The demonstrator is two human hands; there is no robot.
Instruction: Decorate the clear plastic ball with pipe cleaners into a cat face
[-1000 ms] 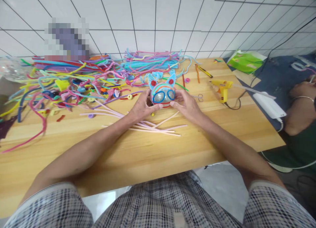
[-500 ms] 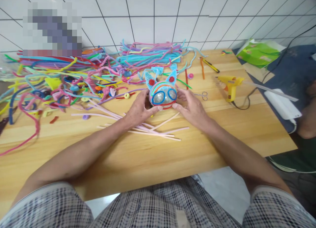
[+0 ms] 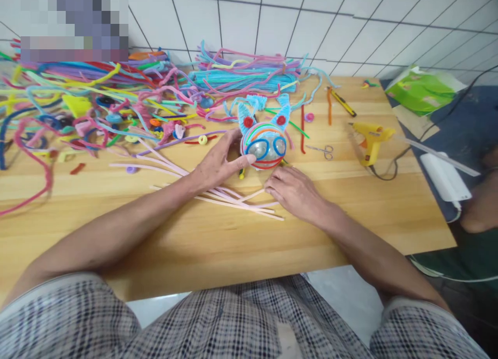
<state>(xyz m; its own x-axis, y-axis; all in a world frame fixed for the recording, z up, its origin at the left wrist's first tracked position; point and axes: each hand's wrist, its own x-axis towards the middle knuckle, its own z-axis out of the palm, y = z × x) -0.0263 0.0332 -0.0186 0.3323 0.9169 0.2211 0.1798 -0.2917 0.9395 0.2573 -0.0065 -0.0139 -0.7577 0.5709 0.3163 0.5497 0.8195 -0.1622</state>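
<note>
A clear ball [image 3: 273, 149] wrapped with coloured pipe cleaners stands on the table. It has blue eye rings, a red band low down and blue ears with red centres. My left hand [image 3: 218, 164] curls round its left side, thumb on the front. Just below and to the right of the ball, my right hand [image 3: 295, 193] is closed, fingertips down at the table by the end of a pale pink pipe cleaner [image 3: 252, 196]. What those fingertips hold, if anything, is hidden. A small yellow and black piece [image 3: 241, 173] shows under the ball.
Loose pipe cleaners and small shaped pieces [image 3: 80, 107] cover the left, with a blue bundle [image 3: 245, 81] at the back. Scissors [image 3: 326, 151], a yellow utility knife [image 3: 344, 105] and a yellow glue gun [image 3: 371, 141] with its cord lie right. A person's arm [image 3: 480, 203] is at the right edge.
My right hand has let go of the ball's right side and moved down to the table in front, its fingers now closed. My left hand stays on the ball. The view has shifted slightly.
</note>
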